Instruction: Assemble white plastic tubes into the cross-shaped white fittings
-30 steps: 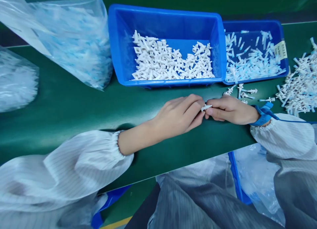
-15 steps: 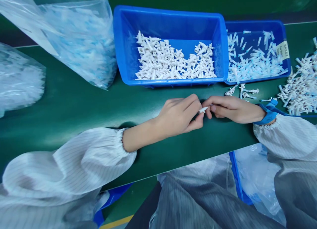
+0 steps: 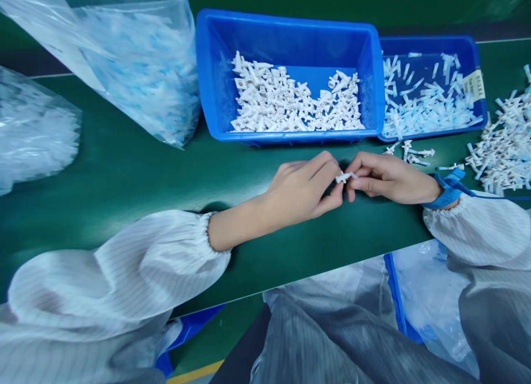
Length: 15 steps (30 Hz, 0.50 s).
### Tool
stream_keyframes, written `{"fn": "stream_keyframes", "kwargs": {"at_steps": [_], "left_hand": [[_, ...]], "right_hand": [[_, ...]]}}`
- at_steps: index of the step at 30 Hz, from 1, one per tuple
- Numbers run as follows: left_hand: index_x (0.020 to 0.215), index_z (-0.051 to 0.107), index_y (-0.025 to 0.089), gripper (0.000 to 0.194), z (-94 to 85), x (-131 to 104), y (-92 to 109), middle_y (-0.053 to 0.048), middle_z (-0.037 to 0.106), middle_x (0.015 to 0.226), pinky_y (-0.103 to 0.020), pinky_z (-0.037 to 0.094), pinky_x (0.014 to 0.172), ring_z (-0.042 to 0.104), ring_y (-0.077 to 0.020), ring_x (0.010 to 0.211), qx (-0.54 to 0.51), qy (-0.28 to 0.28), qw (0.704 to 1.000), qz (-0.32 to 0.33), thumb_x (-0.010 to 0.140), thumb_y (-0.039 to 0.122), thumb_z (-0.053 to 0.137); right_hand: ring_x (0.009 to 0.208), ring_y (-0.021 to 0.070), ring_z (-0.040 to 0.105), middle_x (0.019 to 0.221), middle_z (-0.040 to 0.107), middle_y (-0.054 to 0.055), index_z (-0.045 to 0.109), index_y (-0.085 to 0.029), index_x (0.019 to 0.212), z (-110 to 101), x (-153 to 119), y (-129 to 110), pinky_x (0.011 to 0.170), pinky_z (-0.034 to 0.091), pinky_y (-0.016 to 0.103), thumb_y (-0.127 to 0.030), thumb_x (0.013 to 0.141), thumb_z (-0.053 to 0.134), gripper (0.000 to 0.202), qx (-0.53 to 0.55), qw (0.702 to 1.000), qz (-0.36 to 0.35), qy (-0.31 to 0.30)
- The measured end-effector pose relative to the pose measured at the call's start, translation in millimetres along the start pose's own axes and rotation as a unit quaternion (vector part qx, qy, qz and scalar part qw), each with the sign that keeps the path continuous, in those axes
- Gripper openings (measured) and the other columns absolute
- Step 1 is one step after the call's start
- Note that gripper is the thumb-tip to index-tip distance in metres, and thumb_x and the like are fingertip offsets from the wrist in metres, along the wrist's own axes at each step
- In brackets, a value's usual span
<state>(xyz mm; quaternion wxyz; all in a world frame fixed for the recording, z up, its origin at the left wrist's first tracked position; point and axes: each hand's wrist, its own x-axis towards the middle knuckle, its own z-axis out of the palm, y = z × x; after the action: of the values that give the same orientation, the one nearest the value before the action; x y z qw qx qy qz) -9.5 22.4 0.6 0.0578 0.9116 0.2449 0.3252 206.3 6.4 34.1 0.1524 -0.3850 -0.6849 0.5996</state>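
Between the fingertips of my left hand [image 3: 309, 185] is a small white plastic fitting [image 3: 342, 177], pinched near its left end. My right hand [image 3: 384, 176] is closed on a thin pale-blue plastic tube [image 3: 353, 175], whose end meets the fitting's right side. Whether the tube sits inside the fitting or only touches it, I cannot tell. Both hands are just above the green table, in front of a deep blue bin [image 3: 290, 136] holding many loose white fittings [image 3: 274, 99].
A shallower blue tray [image 3: 440, 130] of pale-blue tubes stands to the right. Beyond it lies a heap of joined white-and-blue pieces [image 3: 508, 138], with several more [image 3: 415, 152] near my right hand. Clear bags [image 3: 141, 68] of parts stand at left. A blue wrist strap [image 3: 450, 189] trails a cord rightward.
My right fingers have come up against the left-hand fitting with a pale-blue tube now showing between them. The fitting has turned to lie nearly level. The whole view has shifted slightly.
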Motion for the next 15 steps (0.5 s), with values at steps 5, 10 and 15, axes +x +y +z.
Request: {"fn": "stream_keyframes", "kwargs": {"at_steps": [5, 10, 15], "left_hand": [[0.082, 0.053, 0.016, 0.016, -0.7, 1.3, 0.5, -0.003, 0.068, 0.077, -0.020, 0.039, 0.050, 0.058, -0.0094, 0.054, -0.004, 0.001, 1.000, 0.007, 0.093, 0.024, 0.045], [0.088, 0.054, 0.016, 0.016, 0.0, 0.7, 0.0, -0.006, 0.070, 0.086, -0.020, 0.042, 0.053, 0.063, -0.0112, 0.062, -0.005, -0.009, 1.000, -0.008, 0.095, 0.026, 0.043], [0.099, 0.053, 0.014, 0.017, 2.1, -2.1, -1.2, -0.008, 0.069, 0.093, -0.022, 0.044, 0.054, 0.063, -0.0119, 0.064, -0.021, -0.015, 0.999, -0.029, 0.096, 0.027, 0.042]], "right_hand": [[0.054, 0.0075, 0.049, 0.076, 0.072, 0.002, 0.058, -0.016, 0.096, -2.1, 1.8, -0.1, 0.051, 0.029, 0.021, -0.040, 0.095, 0.053, 0.024, -0.059, 0.997, -0.036, 0.032], [0.051, 0.0063, 0.046, 0.073, 0.070, -0.001, 0.059, -0.017, 0.092, -0.8, 3.3, 1.3, 0.052, 0.029, 0.021, -0.036, 0.097, 0.050, 0.023, -0.115, 0.990, -0.060, 0.047], [0.046, 0.0050, 0.039, 0.071, 0.067, -0.003, 0.060, -0.017, 0.091, 0.3, 3.2, 1.6, 0.050, 0.027, 0.020, -0.038, 0.099, 0.046, 0.026, -0.134, 0.988, -0.054, 0.050]]}}
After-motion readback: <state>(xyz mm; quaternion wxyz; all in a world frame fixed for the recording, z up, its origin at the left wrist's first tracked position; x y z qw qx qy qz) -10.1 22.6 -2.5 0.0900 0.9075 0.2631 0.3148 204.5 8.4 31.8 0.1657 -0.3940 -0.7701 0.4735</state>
